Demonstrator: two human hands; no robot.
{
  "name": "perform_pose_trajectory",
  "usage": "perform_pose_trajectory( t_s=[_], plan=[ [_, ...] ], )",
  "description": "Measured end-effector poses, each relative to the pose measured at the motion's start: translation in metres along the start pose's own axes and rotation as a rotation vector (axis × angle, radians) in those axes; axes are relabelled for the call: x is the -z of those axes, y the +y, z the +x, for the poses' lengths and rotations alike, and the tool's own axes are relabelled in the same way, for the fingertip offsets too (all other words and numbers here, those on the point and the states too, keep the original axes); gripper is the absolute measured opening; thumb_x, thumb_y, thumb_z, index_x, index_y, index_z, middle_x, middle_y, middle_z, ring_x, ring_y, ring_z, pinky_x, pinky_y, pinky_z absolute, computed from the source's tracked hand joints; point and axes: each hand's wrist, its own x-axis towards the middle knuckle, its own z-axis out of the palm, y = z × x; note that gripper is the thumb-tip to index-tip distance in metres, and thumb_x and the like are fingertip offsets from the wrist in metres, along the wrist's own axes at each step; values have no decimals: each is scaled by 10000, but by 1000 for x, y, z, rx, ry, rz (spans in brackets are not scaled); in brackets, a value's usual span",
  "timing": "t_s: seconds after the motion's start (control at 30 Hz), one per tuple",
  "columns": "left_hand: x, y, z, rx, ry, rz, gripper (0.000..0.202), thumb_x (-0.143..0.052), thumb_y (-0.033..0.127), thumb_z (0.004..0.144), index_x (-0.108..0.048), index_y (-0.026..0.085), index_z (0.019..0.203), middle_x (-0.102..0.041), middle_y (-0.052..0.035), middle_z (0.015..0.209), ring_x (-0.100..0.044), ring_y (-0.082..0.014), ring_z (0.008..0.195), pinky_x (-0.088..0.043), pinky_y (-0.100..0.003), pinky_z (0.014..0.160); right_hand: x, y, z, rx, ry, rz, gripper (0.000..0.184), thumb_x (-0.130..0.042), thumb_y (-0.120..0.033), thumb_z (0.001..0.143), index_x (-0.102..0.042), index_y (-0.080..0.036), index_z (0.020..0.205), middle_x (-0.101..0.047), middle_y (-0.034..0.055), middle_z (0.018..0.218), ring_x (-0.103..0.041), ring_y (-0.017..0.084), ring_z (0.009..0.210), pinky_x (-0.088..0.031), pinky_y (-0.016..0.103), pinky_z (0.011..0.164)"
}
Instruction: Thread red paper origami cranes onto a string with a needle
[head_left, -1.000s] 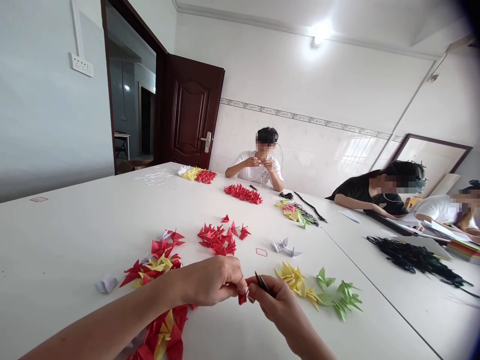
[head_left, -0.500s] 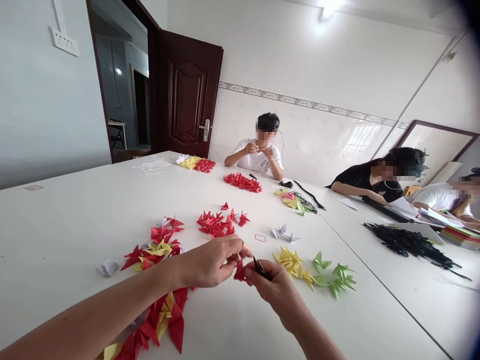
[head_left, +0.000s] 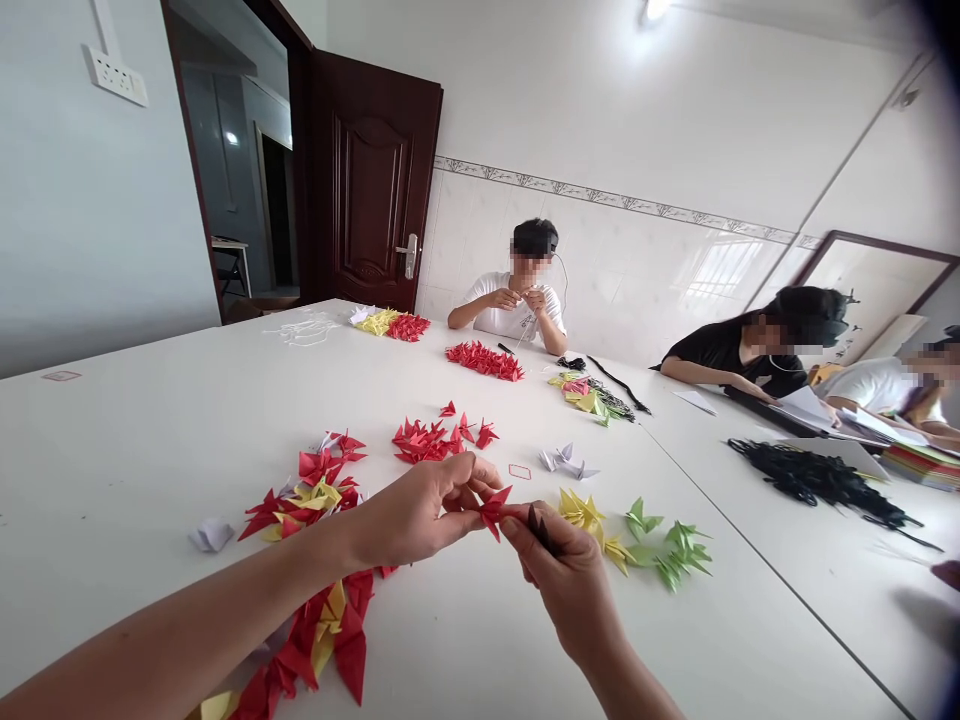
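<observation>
Head view: the left hand [head_left: 412, 510] pinches a red origami crane [head_left: 491, 508] between its fingers [head_left: 469, 488], while the right hand [head_left: 559, 580] sits just beside it, fingers closed on a thin black piece [head_left: 538, 528]. Red and yellow paper cranes [head_left: 322, 625] lie below the left forearm, another heap [head_left: 311, 490] beyond it, and yellow and green cranes [head_left: 637, 545] to the right. Farther along the white counter [head_left: 112, 480] lie red cranes [head_left: 424, 440]; a co-worker [head_left: 510, 310] in a white shirt sits at the far edge, with a black cord bundle [head_left: 814, 482] off to the right.
</observation>
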Motion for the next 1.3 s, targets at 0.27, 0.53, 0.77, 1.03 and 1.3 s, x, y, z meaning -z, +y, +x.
perform_pose_trajectory(
  t_s=[0.27,0.53,0.77,1.03,1.3],
  plan=[
    [4,-4,2,-93,172,153,129,-493,119,789,-566,164,885,-618,-26,889,-586,-117,800,-489,-225,724,3,-9,-4,22,29,-22,257,-594,-408,747,-635,-182,864,-491,-14,606,-433,106,545,-381,213,483],
    [8,-2,1,-147,244,281,145,-523,121,783,-600,181,890,-630,-10,862,-580,-108,778,-475,-197,695,2,-9,-3,-12,-194,-106,325,-500,-455,810,-618,-172,918,-547,23,698,-484,142,645,-409,235,549],
    [6,-9,2,-176,158,330,162,-491,99,787,-603,175,876,-623,-30,873,-578,-118,791,-475,-222,726,3,-2,2,28,-219,-221,331,-427,-440,855,-574,-167,741,-494,-4,622,-427,112,572,-375,217,531],
    [9,-1,1,-88,104,407,195,-486,124,788,-623,180,914,-640,-42,881,-586,-142,814,-474,-237,737,0,-3,1,30,-199,-291,333,-427,-434,845,-582,-178,699,-447,-14,579,-428,121,564,-364,216,522],
    [49,-29,4,61,334,534,253,-466,167,767,-617,188,969,-642,-39,962,-592,-166,837,-463,-244,770,6,5,4,14,-148,-288,327,-452,-441,836,-642,-190,749,-476,-10,598,-458,132,601,-414,225,567]
  ],
)
